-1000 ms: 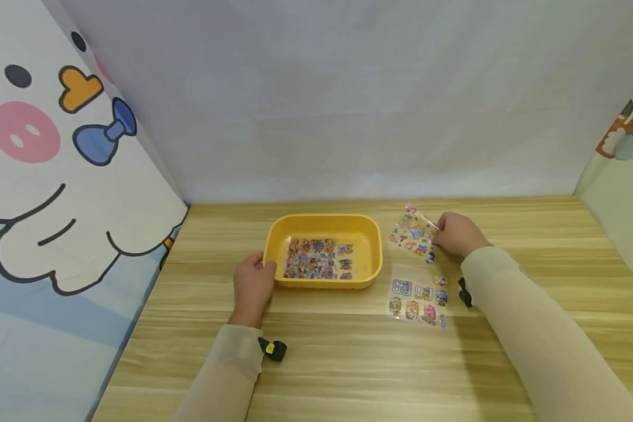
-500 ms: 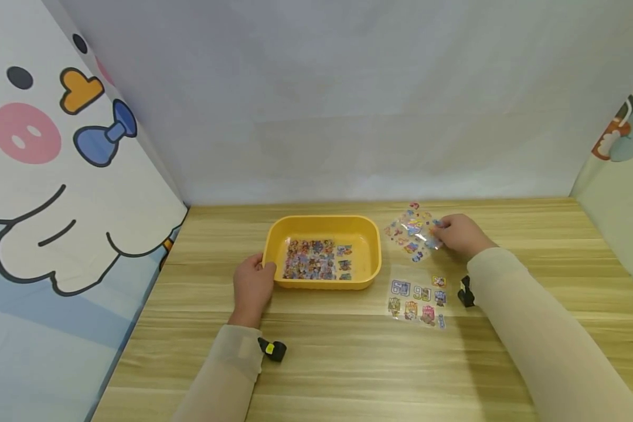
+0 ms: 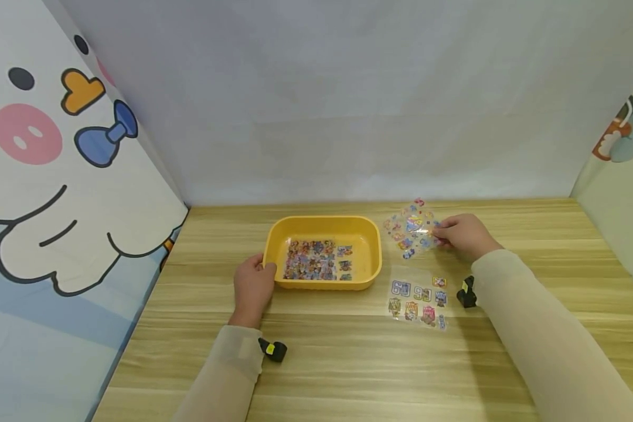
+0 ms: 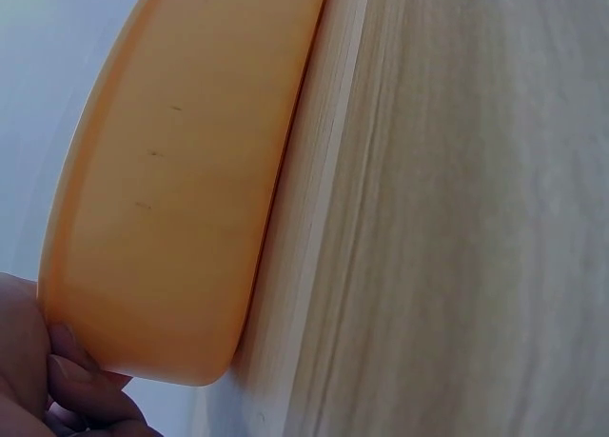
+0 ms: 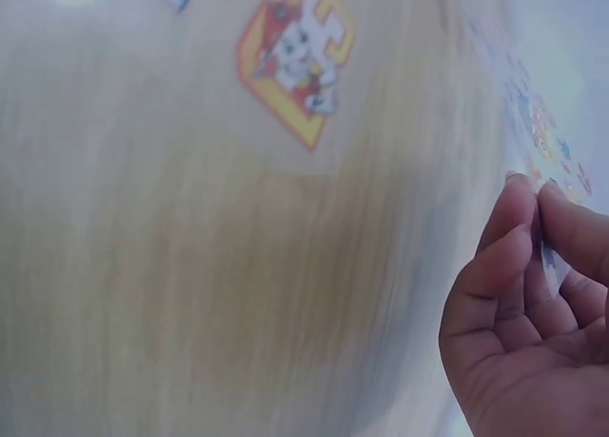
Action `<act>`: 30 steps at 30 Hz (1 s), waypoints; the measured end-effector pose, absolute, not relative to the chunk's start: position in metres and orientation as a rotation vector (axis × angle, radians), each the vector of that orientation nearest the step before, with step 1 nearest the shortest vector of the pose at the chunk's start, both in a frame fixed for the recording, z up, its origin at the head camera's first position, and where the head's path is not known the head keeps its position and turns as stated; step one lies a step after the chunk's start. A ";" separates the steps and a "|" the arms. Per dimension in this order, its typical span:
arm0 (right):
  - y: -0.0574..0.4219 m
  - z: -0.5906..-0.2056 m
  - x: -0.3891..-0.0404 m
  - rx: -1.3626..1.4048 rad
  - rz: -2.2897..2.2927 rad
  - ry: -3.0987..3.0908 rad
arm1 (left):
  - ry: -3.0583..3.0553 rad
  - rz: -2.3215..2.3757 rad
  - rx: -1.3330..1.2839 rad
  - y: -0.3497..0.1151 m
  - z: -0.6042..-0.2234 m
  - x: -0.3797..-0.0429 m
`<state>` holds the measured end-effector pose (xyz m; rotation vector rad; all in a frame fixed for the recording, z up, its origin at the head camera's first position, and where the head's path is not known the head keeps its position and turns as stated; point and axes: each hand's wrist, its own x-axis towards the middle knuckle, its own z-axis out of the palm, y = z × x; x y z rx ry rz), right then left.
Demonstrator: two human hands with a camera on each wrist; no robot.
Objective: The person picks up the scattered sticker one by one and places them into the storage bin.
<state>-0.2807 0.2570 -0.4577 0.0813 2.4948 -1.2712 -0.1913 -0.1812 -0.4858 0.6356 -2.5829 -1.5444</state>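
Note:
My left hand grips the near left corner of a yellow plastic tray, thumb at the rim; the left wrist view shows fingertips curled at the tray wall. Inside the tray lies a sticker sheet crowded with small cartoon figures. My right hand pinches the right edge of a clear sticker sheet between thumb and fingers, just right of the tray. In the right wrist view this sheet stands edge-on from the pinched fingertips. Closer to me, another clear sticker sheet lies flat.
The wood-grain table ends at a pale cloth backdrop. A cartoon-printed panel stands at the left, another printed panel at the right. A black wrist strap sits by the right cuff.
The pinched sticker sheet has turned and lifted slightly, with my right hand shifting a little to the right. My left hand and the tray have stayed in place.

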 end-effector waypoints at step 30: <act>0.222 -0.431 -0.240 0.403 -2.077 2.009 | -2.541 -1.592 0.635 -0.180 -0.484 -0.190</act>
